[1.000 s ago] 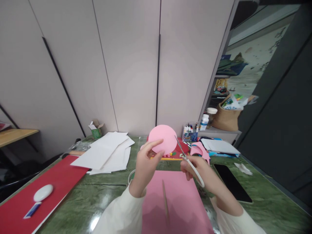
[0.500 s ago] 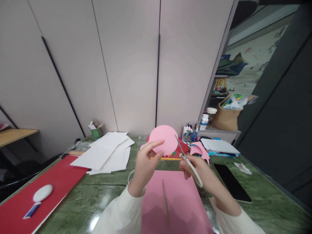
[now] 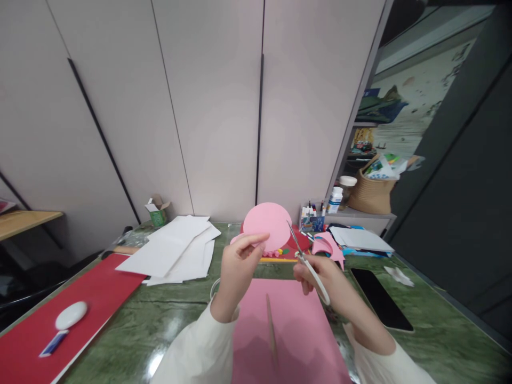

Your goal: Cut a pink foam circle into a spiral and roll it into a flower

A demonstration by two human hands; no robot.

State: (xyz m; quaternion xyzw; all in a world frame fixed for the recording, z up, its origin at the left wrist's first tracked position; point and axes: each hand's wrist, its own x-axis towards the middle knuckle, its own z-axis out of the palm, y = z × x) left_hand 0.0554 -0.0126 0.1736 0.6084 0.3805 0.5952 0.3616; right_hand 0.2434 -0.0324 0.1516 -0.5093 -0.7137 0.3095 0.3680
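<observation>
My left hand pinches the lower edge of a pink paper circle, held upright above the table. My right hand grips a pair of scissors with white handles. The blades point up and left, their tips at the circle's right edge. Beneath both hands lies a larger pink sheet with a thin pencil-like stick on it. Behind the circle are a red piece and small colourful cut-outs, partly hidden.
White papers and a red sheet bearing a white oval object lie left. To the right are pink scraps, a black phone and a crumpled tissue. A pen box stands at the back.
The pink circle has shifted slightly up and left, and my left fingers have drawn closer together at its lower edge. The scissors stay by its right edge, barely moved.
</observation>
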